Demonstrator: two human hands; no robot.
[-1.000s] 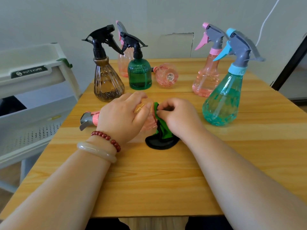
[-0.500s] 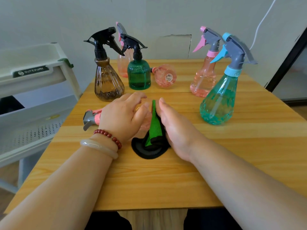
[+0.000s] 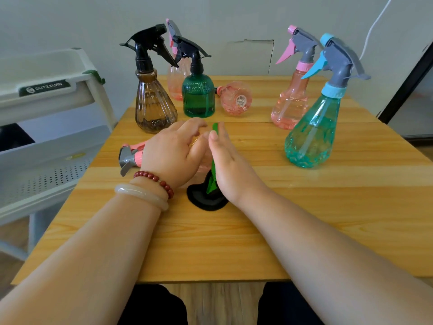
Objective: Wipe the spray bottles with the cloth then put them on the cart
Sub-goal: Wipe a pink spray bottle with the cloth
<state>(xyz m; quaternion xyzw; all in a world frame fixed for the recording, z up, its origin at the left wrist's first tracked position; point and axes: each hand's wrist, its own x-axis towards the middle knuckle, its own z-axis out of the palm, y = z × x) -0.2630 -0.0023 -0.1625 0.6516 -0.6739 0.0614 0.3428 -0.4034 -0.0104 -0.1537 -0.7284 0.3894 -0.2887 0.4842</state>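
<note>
The wiping step is under way on 1 bottle of 7. A clear pink plastic spray bottle (image 3: 131,156) lies on its side on the wooden tabletop (image 3: 304,207), with its grey-and-pink trigger head pointing left. The left hand (image 3: 173,153) has its fingers curled over the bottle's body and grips it. The right hand (image 3: 226,165) is flat with its fingers straight, pressing the green-and-black cloth (image 3: 208,198) against the bottle's base end. The lower part of the cloth spreads onto the tabletop.

I judge that the next move is to rub the cloth round the body and trigger while the left hand turns the bottle. The bottle then has to be lifted over to the white plastic cart (image 3: 46,95), just left of the tabletop.

The other 6 bottles wait further back. Among them are a brown ribbed bottle (image 3: 153,106), a dark green bottle (image 3: 198,97) and a teal bottle (image 3: 311,137).

The cart's dark label reads "OUTIXUAN" beside a round logo. A toppled pink bottle (image 3: 236,98) at the back has a small sticker on its base, too small to read.
</note>
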